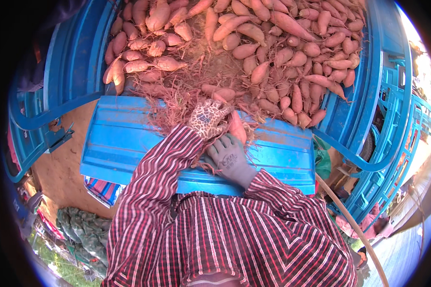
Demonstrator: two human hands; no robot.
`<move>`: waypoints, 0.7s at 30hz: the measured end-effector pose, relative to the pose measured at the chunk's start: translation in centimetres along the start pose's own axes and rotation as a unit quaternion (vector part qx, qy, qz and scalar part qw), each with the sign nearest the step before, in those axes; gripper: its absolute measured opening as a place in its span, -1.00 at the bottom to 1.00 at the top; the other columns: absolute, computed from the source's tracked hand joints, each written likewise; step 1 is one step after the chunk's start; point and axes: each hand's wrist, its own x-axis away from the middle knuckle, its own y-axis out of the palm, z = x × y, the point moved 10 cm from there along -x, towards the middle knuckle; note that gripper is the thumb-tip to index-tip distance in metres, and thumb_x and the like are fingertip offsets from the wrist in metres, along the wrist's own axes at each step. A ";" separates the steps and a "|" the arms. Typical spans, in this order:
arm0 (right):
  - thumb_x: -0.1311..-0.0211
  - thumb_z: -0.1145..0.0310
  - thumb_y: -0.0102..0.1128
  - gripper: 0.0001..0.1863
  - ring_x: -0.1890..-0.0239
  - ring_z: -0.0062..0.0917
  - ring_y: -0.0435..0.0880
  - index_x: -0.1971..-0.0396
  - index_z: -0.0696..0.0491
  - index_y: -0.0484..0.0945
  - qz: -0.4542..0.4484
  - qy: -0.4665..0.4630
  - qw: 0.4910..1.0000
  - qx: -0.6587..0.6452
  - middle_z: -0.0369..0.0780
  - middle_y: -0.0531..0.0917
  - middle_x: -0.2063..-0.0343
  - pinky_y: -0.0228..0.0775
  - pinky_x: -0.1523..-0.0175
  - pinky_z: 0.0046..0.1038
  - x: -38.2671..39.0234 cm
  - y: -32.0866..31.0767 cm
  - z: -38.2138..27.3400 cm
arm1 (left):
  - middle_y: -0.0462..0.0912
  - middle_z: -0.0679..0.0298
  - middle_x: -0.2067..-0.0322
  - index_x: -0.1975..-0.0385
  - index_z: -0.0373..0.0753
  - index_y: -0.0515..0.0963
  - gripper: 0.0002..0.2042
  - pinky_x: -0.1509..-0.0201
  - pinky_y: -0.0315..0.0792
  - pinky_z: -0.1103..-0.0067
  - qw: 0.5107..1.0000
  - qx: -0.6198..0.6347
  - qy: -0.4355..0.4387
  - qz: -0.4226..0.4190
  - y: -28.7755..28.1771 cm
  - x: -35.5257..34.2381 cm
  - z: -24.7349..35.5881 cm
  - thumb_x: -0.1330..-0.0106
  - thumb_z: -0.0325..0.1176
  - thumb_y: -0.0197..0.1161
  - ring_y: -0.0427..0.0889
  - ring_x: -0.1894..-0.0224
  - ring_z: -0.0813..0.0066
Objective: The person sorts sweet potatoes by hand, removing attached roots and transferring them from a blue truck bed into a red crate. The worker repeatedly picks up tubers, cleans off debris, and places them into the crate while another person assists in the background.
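Blue metal cargo bed (pixel 79 52), biggest thing by miles, yeah?

Yep, then the heap of sweet potatoes (pixel 292 62) spread across it, mostly pinkish red.

And nearer the wearer?

Blue tailgate panel (pixel 119 126), then a dark red striped shirt (pixel 215 239) with long sleeves reaching over it.

Hands?

Both gloved. Left hand (pixel 208 118) wears a spotted print, fingers bent beside the heap's near edge. Right hand (pixel 229 157) is in grey, just below it, fingers bent too. Can't tell if either is actually gripping anything, tips are hidden.

So where's the one being handled?

Single reddish sweet potato (pixel 236 127), just right of the spotted glove, lower end at the grey fingers. Smallest stuff: stringy roots (pixel 170 107) tangled left of it.
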 end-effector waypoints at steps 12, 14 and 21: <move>-0.12 0.16 0.33 -0.56 0.17 -0.21 0.65 0.04 0.03 0.52 0.251 0.240 0.938 -0.008 -0.13 0.65 0.15 0.49 0.11 -0.19 4.7 -5.3 18.3 | 0.54 0.04 0.07 0.16 -0.24 0.60 -0.67 -0.14 0.36 0.16 0.997 0.058 -0.022 -0.041 3.1 4.1 -0.3 -0.16 -0.17 0.28 0.47 -0.08 0.05; -0.10 -0.02 0.28 -0.45 0.14 -0.22 0.62 0.01 0.04 0.49 0.192 0.274 0.941 0.057 -0.14 0.61 0.16 0.45 0.06 -0.17 2.9 -3.7 19.9 | 0.54 0.04 0.06 0.15 -0.24 0.60 -0.67 -0.14 0.36 0.17 0.996 0.069 -0.028 -0.042 2.8 5.5 -0.3 -0.17 -0.16 0.28 0.47 -0.08 0.05; -0.01 -0.07 0.28 -0.34 0.01 -0.23 0.62 -0.02 0.09 0.45 -0.071 0.266 0.960 0.052 -0.10 0.61 0.07 0.42 -0.05 -0.20 -2.8 -1.9 22.0 | 0.54 0.03 0.04 0.12 -0.23 0.61 -0.64 -0.14 0.36 0.18 0.993 0.109 -0.043 -0.027 1.7 8.6 0.1 -0.19 -0.13 0.27 0.48 -0.07 0.07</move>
